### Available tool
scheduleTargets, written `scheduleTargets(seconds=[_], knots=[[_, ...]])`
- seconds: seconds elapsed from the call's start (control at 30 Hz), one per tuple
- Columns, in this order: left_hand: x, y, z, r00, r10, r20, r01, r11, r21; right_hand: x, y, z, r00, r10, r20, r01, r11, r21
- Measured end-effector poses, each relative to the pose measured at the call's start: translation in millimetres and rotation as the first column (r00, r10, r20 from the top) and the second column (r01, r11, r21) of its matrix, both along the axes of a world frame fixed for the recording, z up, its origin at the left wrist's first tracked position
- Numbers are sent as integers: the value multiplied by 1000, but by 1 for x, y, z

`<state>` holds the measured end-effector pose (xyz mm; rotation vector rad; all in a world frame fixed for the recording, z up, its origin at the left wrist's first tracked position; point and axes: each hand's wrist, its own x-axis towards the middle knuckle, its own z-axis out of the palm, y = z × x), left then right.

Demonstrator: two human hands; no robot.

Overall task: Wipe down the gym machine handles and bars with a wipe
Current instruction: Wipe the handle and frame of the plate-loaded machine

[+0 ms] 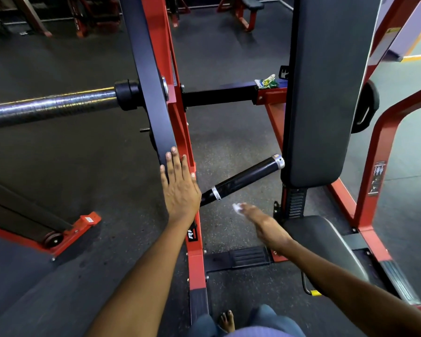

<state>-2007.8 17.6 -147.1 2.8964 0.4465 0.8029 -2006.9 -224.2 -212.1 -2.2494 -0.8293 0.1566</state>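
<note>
Your left hand (180, 188) lies flat, fingers straight, on the black lever arm (153, 98), apparently steadying it. Your right hand (265, 224), blurred, pinches the wipe (236, 207) in its grip just below the black handle (243, 180), likely the next surface.

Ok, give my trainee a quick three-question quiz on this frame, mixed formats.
1. True or false: the left hand rests flat on the lever arm.
2. Which hand pinches the wipe? A) left B) right hand
3. Fill in: the black handle lies between the left hand and the back ____.

Key: 1 true. 2 B. 3 pad.
</note>
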Motion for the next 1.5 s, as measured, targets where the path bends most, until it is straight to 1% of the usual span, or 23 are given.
scheduleTargets(seconds=[0.03, 0.07, 0.1, 0.13, 0.17, 0.2, 0.23, 0.27, 0.33, 0.47, 0.57, 0.67, 0.73, 0.8, 0.87, 1.0, 1.03, 1.1, 1.23, 1.27, 1.33, 1.4, 1.5], knots=[[0, 0, 0, 1000, -1, -1, 1, 1000, 1, 1, -2, 4, 945, -302, -127, 317, 940, 123], [0, 0, 0, 1000, 0, -1, 0, 1000, 3, 10, 2, 13, 763, -567, -311, 638, 736, 225], [0, 0, 0, 1000, 2, -2, -2, 1000, 5, 26, 9, 25, 535, -670, -515, 843, 467, 268], [-1, 0, 1, 1000, 4, -6, -4, 1000, 5, 44, 16, 38, 405, -597, -693, 914, 265, 306], [-1, 0, 1, 1000, 4, -12, -4, 1000, 4, 62, 23, 51, 385, -453, -804, 922, 145, 360], [-2, 0, 1, 1000, 6, -19, -5, 1000, 6, 76, 30, 63, 385, -343, -857, 919, 54, 391], [-2, 0, 2, 1000, 9, -25, -8, 1000, 12, 83, 38, 71, 371, -291, -882, 923, 13, 385], [-1, 0, 2, 999, 13, -30, -12, 1000, 16, 82, 47, 74, 347, -281, -895, 933, 10, 359], [-1, 0, 1, 999, 14, -28, -14, 1000, 14, 67, 67, 71, 305, -276, -911, 952, 61, 300], [0, 0, 1, 999, 14, -30, -14, 1000, 11, 24, 116, 48, 317, -21, -948, 922, 242, 303], [-1, -1, 2, 999, 10, -48, -10, 1000, 8, 10, 127, 50, 294, 103, -950, 912, 266, 311], [-1, -1, 4, 997, 6, -74, -6, 1000, -2, 6, 116, 55, 275, 116, -954, 893, 336, 298], [-2, -2, 6, 995, -2, -96, 0, 1000, -15, 3, 100, 60, 232, 113, -966, 874, 412, 258], [-3, -2, 6, 994, -16, -107, 14, 1000, -20, -4, 80, 66, 231, 101, -968, 837, 486, 251], [-3, 0, 6, 994, -23, -110, 20, 999, -30, -9, 59, 70, 292, 15, -956, 799, 545, 253], [-6, -11, 22, 983, -16, -181, 1, 996, -84, -14, 10, 79, 437, -321, -840, 766, 622, 161], [-6, -18, 28, 979, -10, -205, -13, 994, -110, -13, 0, 81, 474, -396, -786, 754, 643, 131], [-10, -38, 42, 967, -43, -249, 9, 991, -136, -12, -22, 90, 568, -544, -618, 727, 683, 67], [-25, -93, 69, 940, -227, -253, 181, 964, -194, -25, -60, 124, 680, -659, -321, 698, 716, 10], [-31, -108, 74, 935, -255, -247, 205, 956, -210, -33, -71, 135, 691, -677, -255, 697, 717, -17], [-44, -137, 84, 917, -300, -264, 247, 945, -216, -50, -95, 150, 657, -732, -180, 737, 674, -50], [-56, -163, 87, 889, -340, -307, 283, 934, -216, -69, -119, 157, 615, -771, -167, 778, 627, -31], [-71, -199, 81, 832, -412, -372, 332, 906, -261, -93, -152, 153, 573, -796, -192, 811, 585, -6]])
